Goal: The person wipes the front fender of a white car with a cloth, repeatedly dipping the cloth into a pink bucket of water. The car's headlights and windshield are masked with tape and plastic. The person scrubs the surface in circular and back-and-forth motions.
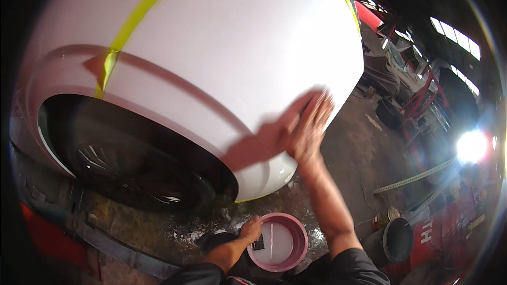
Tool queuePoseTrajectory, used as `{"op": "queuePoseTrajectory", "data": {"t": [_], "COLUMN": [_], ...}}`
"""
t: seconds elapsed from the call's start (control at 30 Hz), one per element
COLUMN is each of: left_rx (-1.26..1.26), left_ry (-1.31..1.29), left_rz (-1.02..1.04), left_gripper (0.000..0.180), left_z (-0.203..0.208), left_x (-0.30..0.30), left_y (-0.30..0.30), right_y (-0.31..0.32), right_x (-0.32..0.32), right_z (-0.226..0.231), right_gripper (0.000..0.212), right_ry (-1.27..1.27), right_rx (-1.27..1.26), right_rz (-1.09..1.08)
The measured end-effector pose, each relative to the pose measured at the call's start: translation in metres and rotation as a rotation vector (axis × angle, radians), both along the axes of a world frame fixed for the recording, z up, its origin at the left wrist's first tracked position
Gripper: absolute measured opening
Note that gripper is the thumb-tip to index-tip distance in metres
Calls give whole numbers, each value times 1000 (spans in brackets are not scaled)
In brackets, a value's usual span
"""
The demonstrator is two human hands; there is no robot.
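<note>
My right hand (310,126) lies against the glossy white car body panel (227,37), with its fingers stretched out close together and slightly blurred. Whatever may be beneath the palm is hidden. Lower down, my left hand (252,229) is closed on the left rim of a round pink basin (302,237). Cloudy whitish water (282,243) fills part of that basin. Just beside the left hand, inside the basin, shows a small dark rectangular pad (258,243); whether the hand touches it I cannot tell. Yellow-green masking tape (140,16) runs across the panel.
Left of the basin is the dark wheel (127,171) in its arch. A black bucket (397,240) stands at the lower right, near red material (425,243). A bright lamp (471,146) glares at the right. The concrete floor (351,150) looks wet in patches.
</note>
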State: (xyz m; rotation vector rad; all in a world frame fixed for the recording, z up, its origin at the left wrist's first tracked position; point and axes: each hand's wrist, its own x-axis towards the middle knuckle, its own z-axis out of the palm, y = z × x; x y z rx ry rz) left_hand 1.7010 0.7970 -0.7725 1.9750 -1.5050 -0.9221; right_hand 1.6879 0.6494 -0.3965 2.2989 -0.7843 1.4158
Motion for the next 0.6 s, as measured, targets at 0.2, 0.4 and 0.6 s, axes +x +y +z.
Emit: {"op": "queuePoseTrajectory", "data": {"t": [0.2,0.4,0.6], "left_rx": [-46,-67,0], "left_ry": [-2,-7,-95], "left_rz": [-18,-6,-8], "left_gripper": [31,34,34], "left_z": [8,-8,5], "left_x": [0,-3,-5], "left_y": [3,-8,2], "right_y": [5,-8,5], "right_x": [-2,-6,-18], "right_z": [-88,85,-58], "right_gripper": [81,74,72], "right_ry": [-17,-183,111], "right_rx": [-114,-33,-154], "right_rz": [31,-22,96]}}
